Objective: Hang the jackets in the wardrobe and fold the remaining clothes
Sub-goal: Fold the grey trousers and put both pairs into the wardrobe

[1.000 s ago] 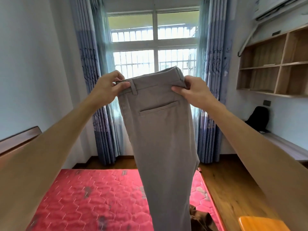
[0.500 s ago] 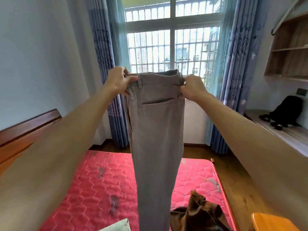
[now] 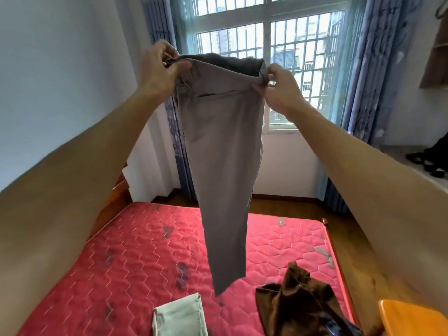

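Note:
A pair of grey trousers [image 3: 223, 154] hangs in the air above the bed, legs together and swinging toward me. My left hand [image 3: 158, 66] grips the waistband at its left end. My right hand [image 3: 276, 86] pinches the waistband's right end. A crumpled brown garment [image 3: 300, 297] lies on the red quilted mattress [image 3: 135, 258] at the lower right. A folded pale green garment [image 3: 180, 316] lies at the mattress's near edge.
A wooden headboard [image 3: 114, 202] runs along the bed's left side by the wall. Blue curtains [image 3: 358, 69] frame a barred window ahead. A black bag [image 3: 434, 156] sits on a ledge at right. An orange object [image 3: 412, 318] shows at the lower right corner.
My view has tilted down, bringing more of the bed and the pale green garment into sight. My hands have spread wider apart on the waistband and the trouser legs have swung.

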Action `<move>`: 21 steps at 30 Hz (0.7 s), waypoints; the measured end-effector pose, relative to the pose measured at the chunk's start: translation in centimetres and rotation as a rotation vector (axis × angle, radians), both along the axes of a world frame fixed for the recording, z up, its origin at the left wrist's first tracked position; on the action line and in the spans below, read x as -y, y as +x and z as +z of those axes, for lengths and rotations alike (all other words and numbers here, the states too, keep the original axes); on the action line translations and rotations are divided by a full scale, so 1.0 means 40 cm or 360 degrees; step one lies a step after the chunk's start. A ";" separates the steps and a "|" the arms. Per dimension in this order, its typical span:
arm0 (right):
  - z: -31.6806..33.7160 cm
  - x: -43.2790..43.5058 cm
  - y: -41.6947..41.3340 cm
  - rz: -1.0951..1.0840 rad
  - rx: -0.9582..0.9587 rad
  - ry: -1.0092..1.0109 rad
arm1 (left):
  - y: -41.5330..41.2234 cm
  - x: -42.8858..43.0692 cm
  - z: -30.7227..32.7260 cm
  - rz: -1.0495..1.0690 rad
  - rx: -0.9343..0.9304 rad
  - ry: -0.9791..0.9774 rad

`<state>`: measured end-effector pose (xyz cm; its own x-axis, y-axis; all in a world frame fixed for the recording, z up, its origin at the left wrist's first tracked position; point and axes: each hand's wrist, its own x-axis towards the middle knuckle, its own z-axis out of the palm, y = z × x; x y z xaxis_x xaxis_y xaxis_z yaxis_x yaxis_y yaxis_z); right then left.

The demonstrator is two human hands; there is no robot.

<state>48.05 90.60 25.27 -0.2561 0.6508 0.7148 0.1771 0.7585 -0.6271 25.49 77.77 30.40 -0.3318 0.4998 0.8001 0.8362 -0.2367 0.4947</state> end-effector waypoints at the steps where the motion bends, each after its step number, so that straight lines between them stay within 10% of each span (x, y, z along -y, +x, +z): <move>1: -0.009 0.008 0.016 0.0009 0.0002 -0.0010 | 0.010 0.010 -0.011 -0.0007 -0.0007 -0.0010; 10: -0.262 0.200 0.208 0.0148 0.0238 -0.0221 | 0.128 0.209 -0.256 -0.0215 -0.0186 -0.0426; 21: -0.855 0.674 0.490 0.0251 0.0945 -0.0856 | 0.307 0.651 -0.910 -0.0537 0.0142 -0.1234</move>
